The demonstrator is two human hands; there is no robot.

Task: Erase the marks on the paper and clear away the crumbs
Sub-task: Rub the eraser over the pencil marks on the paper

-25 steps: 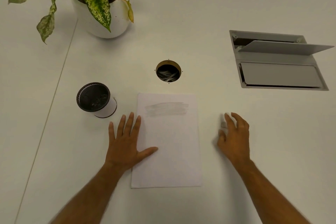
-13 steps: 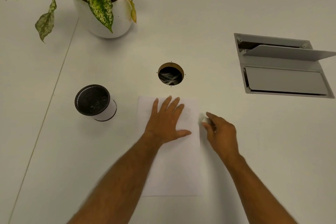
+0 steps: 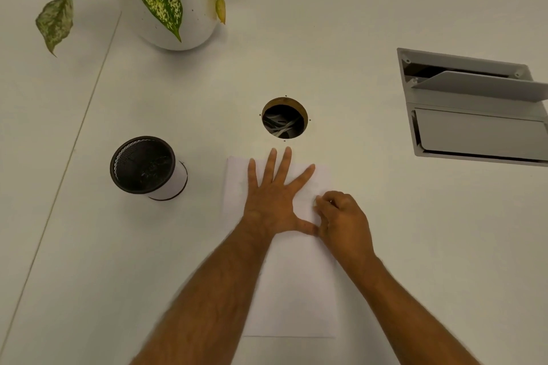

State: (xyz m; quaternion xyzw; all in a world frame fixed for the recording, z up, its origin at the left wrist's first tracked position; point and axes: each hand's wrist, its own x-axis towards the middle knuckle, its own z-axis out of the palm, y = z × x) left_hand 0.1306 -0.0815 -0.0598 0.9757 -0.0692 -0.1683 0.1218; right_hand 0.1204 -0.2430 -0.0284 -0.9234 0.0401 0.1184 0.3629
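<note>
A white sheet of paper [image 3: 293, 290] lies on the white table in front of me. My left hand [image 3: 274, 195] rests flat on the sheet's upper part with fingers spread, covering the grey smudge. My right hand [image 3: 341, 219] is curled over the paper's upper right, its fingertips pinched on a small pale eraser [image 3: 315, 201] that barely shows. The right hand touches my left thumb. No crumbs can be made out.
A black mesh cup [image 3: 145, 166] stands left of the paper. A round cable hole [image 3: 284, 118] sits just beyond my left fingertips. An open grey floor-box flap [image 3: 474, 107] is at the right, and a potted plant [image 3: 178, 0] at the back left.
My left hand slid from the paper's left edge up onto its top, over the smudge. My right hand picked up the eraser at the right and brought it onto the paper.
</note>
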